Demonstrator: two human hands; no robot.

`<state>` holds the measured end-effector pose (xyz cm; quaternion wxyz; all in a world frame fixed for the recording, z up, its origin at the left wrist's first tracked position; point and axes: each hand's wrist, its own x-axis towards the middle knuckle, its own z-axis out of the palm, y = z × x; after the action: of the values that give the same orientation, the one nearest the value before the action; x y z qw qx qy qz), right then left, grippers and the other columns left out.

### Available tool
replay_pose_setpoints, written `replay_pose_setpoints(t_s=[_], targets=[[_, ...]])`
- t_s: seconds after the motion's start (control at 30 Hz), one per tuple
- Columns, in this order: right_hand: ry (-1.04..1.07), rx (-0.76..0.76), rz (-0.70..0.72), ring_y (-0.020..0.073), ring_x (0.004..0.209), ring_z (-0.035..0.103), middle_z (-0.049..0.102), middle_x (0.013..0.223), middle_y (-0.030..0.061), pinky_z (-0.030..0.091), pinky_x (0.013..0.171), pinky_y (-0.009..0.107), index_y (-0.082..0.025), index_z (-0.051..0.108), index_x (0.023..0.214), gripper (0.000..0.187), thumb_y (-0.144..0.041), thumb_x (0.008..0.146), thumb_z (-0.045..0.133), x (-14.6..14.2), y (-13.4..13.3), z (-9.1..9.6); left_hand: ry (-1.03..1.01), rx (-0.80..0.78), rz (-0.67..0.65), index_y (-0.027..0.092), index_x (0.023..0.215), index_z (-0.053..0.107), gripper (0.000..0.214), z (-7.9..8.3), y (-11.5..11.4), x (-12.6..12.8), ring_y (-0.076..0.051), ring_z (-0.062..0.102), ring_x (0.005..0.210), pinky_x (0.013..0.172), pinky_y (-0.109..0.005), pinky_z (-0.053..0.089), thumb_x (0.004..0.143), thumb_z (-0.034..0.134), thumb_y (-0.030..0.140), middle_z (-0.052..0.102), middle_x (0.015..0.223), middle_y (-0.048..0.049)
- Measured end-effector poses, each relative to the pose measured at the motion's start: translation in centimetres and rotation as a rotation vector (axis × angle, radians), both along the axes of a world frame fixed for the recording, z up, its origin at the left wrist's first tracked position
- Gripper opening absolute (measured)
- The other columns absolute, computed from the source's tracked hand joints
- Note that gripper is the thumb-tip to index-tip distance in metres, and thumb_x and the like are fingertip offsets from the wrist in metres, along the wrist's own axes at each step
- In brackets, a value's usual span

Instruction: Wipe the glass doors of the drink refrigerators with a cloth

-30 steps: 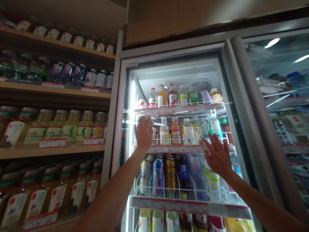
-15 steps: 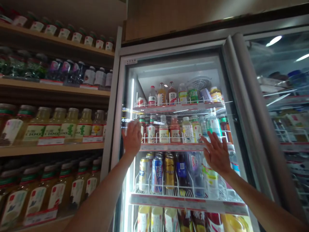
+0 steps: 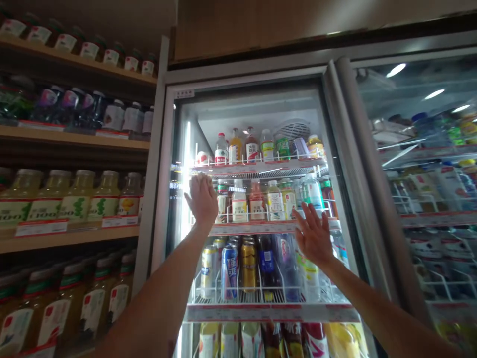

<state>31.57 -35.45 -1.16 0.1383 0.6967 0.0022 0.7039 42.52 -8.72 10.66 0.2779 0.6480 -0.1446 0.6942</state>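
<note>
My left hand (image 3: pixel 203 201) is raised before the left part of a lit drinks fridge, level with its second shelf. It holds nothing; the fingers are stretched out and the thumb stands apart. Farther right, my right hand (image 3: pixel 315 237) is spread open and empty, just below the level of that shelf's bottles. Reflections lie on the glass door (image 3: pixel 238 112), and whether either palm touches it I cannot tell. Behind the glass stand a white-labelled bottle (image 3: pixel 276 201), a reddish bottle (image 3: pixel 257 201), a blue can (image 3: pixel 229 271) and a gold can (image 3: pixel 249 266).
On the left, wooden shelves (image 3: pixel 74 238) carry rows of juice bottles (image 3: pixel 80 199). A thick metal door edge (image 3: pixel 357 164) runs down the fridge's right side. Beyond it is another glass-fronted section with bottles (image 3: pixel 452 184). Wooden panelling (image 3: pixel 253 25) is above.
The view has swung slightly to the right, so the fridge and shelves sit farther left. Against the fridge, my left hand has shifted right and a little up. My right hand has barely moved.
</note>
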Motion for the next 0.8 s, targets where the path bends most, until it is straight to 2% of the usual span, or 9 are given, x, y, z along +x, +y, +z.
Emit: replay_pose_setpoints(t_s=[0.07, 0.17, 0.2, 0.4, 0.47, 0.57, 0.67, 0.7, 0.8], targets=[[0.013, -0.001, -0.013, 0.0253, 0.141, 0.022, 0.031, 0.15, 0.0086, 0.016, 0.112, 0.05, -0.027, 0.033, 0.14, 0.051, -0.029, 0.09, 0.04, -0.3, 0.0, 0.1, -0.023, 0.109, -0.025, 0.017, 0.132, 0.045, 0.045, 0.9, -1.7, -0.8, -0.027, 0.029, 0.137, 0.107, -0.055, 0.027, 0.092, 0.029, 0.027, 0.038, 0.145, -0.0142], [0.021, -0.05, -0.02, 0.0239, 0.14, 0.025, 0.036, 0.147, 0.0096, 0.019, 0.111, 0.049, -0.025, 0.031, 0.141, 0.051, -0.026, 0.091, 0.037, -1.5, -0.5, 0.8, -0.149, 0.559, -0.087, 0.025, 0.128, 0.05, 0.04, 2.0, -5.6, -2.7, -0.021, 0.03, 0.137, 0.111, -0.048, 0.025, 0.091, 0.034, 0.027, 0.041, 0.144, -0.0042], [0.01, -0.066, -0.018, 0.0234, 0.139, 0.026, 0.037, 0.147, 0.01, 0.019, 0.111, 0.049, -0.024, 0.029, 0.142, 0.051, -0.026, 0.091, 0.036, -2.2, -0.9, 1.4, -0.166, 0.608, -0.095, 0.025, 0.127, 0.05, 0.039, 2.6, -7.0, -3.3, -0.02, 0.031, 0.137, 0.112, -0.047, 0.024, 0.091, 0.036, 0.027, 0.041, 0.144, -0.0031], [-0.179, 0.007, -0.023, 0.0241, 0.137, 0.03, 0.037, 0.147, 0.0098, 0.02, 0.11, 0.048, -0.027, 0.02, 0.145, 0.055, -0.028, 0.092, 0.034, -7.5, -5.5, 6.4, -0.096, 0.309, -0.114, 0.019, 0.132, 0.046, 0.043, 6.6, -14.6, -6.0, -0.026, 0.027, 0.138, 0.11, -0.055, 0.024, 0.091, 0.035, 0.024, 0.036, 0.146, -0.01], [-0.225, 0.007, -0.022, 0.0249, 0.137, 0.031, 0.035, 0.148, 0.0101, 0.02, 0.11, 0.048, -0.027, 0.022, 0.145, 0.054, -0.029, 0.092, 0.034, -8.9, -7.3, 7.7, -0.158, 0.44, -0.133, 0.022, 0.131, 0.047, 0.042, 5.5, -17.6, -7.0, -0.024, 0.027, 0.138, 0.111, -0.052, 0.025, 0.091, 0.036, 0.023, 0.039, 0.145, -0.0061], [-0.291, 0.022, -0.019, 0.0258, 0.137, 0.032, 0.035, 0.147, 0.0121, 0.021, 0.109, 0.048, -0.025, 0.027, 0.144, 0.053, -0.03, 0.092, 0.035, -10.3, -9.7, 8.9, -0.401, 0.866, -0.164, 0.025, 0.127, 0.05, 0.039, 1.3, -21.4, -8.4, -0.019, 0.029, 0.137, 0.111, -0.046, 0.026, 0.091, 0.035, 0.02, 0.044, 0.142, -0.0001], [-0.332, 0.067, -0.016, 0.0258, 0.136, 0.034, 0.038, 0.146, 0.012, 0.024, 0.108, 0.048, -0.024, 0.032, 0.141, 0.05, -0.029, 0.091, 0.034, -11.0, -11.2, 9.3, -0.61, 1.223, -0.19, 0.028, 0.123, 0.053, 0.036, -0.9, -23.2, -9.1, -0.014, 0.03, 0.136, 0.113, -0.041, 0.023, 0.092, 0.036, 0.021, 0.048, 0.139, 0.0021], [-0.333, 0.076, -0.014, 0.0257, 0.136, 0.034, 0.038, 0.146, 0.0114, 0.024, 0.108, 0.048, -0.025, 0.033, 0.141, 0.05, -0.029, 0.091, 0.034, -11.2, -11.4, 9.3, -0.595, 1.212, -0.187, 0.029, 0.124, 0.052, 0.036, -0.5, -23.4, -9.2, -0.014, 0.031, 0.136, 0.114, -0.042, 0.022, 0.092, 0.037, 0.022, 0.048, 0.139, 0.0014], [-0.317, 0.084, -0.022, 0.0255, 0.136, 0.034, 0.038, 0.146, 0.0107, 0.025, 0.108, 0.048, -0.024, 0.033, 0.141, 0.05, -0.027, 0.091, 0.033, -11.6, -11.9, 9.1, -0.377, 0.868, -0.158, 0.025, 0.13, 0.047, 0.039, 2.1, -23.7, -9.5, -0.021, 0.032, 0.136, 0.111, -0.052, 0.022, 0.093, 0.034, 0.022, 0.045, 0.141, -0.0044]])
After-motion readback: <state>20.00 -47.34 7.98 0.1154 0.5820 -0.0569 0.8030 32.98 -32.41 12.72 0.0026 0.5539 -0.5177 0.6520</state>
